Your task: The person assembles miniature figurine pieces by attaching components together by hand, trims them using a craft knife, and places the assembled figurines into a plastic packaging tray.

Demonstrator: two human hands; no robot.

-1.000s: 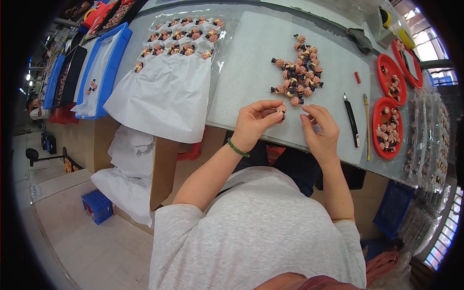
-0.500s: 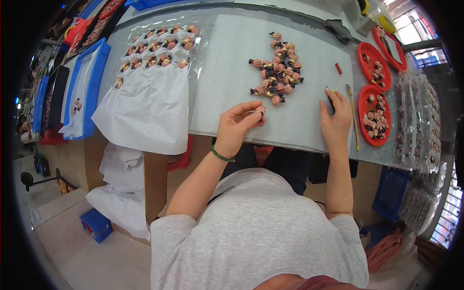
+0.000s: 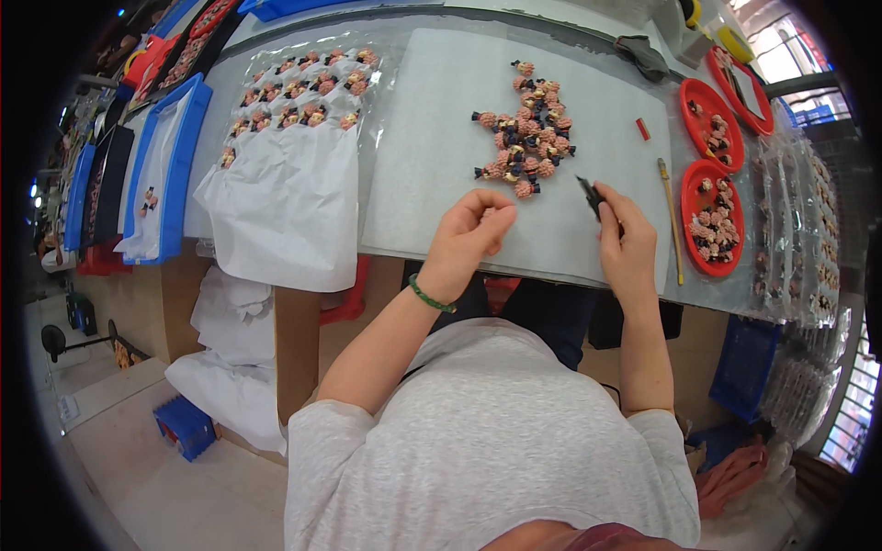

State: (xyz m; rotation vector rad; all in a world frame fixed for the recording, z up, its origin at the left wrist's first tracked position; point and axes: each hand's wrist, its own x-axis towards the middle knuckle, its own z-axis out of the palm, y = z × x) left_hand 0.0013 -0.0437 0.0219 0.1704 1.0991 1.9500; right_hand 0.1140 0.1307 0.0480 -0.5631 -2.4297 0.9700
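Observation:
My left hand (image 3: 470, 231) is closed over a small figurine (image 3: 488, 215); only a bit of its pink shows between thumb and curled fingers. To its right, my right hand (image 3: 630, 241) grips a slim dark tool (image 3: 590, 198) with a pointed end, slanting up toward the left. The tool is smeared, so its exact kind is unclear. Beyond both hands lies a loose pile of figurines (image 3: 533, 133) with pink curly heads and dark parts. It rests on a white sheet (image 3: 423, 138) spread over the table.
Rows of figurines on clear plastic (image 3: 299, 87) lie at left, partly under white paper (image 3: 285, 211). A blue tray (image 3: 188, 129) stands farther left. On the right are a brush (image 3: 674, 225), a small red piece (image 3: 643, 129), red dishes (image 3: 712, 268) and stacked clear trays (image 3: 795, 230).
My left hand has turned and drawn its fingers in, hiding most of the figurine. The right hand has shifted slightly left, and its dark tool now points out toward the left hand.

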